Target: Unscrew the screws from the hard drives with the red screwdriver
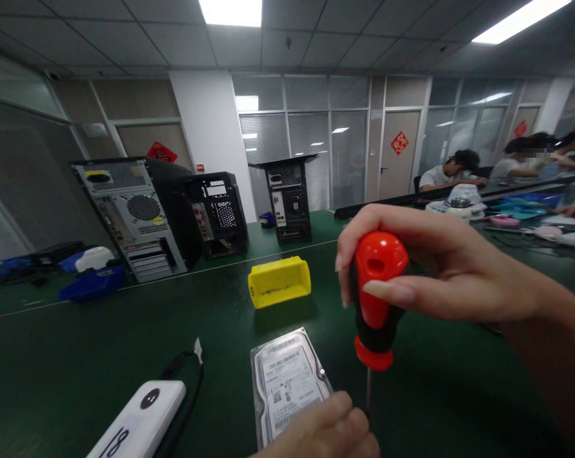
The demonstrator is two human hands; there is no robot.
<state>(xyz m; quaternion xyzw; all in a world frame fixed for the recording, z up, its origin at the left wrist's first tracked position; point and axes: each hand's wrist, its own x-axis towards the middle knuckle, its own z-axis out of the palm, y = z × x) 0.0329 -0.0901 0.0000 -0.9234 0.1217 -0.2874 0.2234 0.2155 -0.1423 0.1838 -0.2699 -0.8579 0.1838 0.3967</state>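
The hard drive (287, 381) lies flat, label up, on the green surface (101, 331) at the lower middle of the frame, and your left hand (328, 429) rests on its lower right corner, fingers curled down over the edge so that it is pinned in place; that grip is closed on the drive itself. Just to the right of the drive stands the screwdriver (376, 299), upright, its thin shaft dropping to a point beside your left knuckles, where the tip is hidden from view. Your right hand (435, 267) is clenched round the red and black handle from the right side of the frame, thumb laid across the front. As far as can be judged, the work is at an early stage: the drive's cover is on, its label intact, one screw head shows at the right edge, and no loose screws are visible on the surface or in the yellow tray (278, 281) that sits just beyond the drive at centre frame. At lower left lies a white device (139, 423) with a black cable (182, 375) looped beside it. Farther back, in the upper left and centre, stand three computer cases (139, 216). At the upper right, other people (452, 168) sit at a neighbouring bench.
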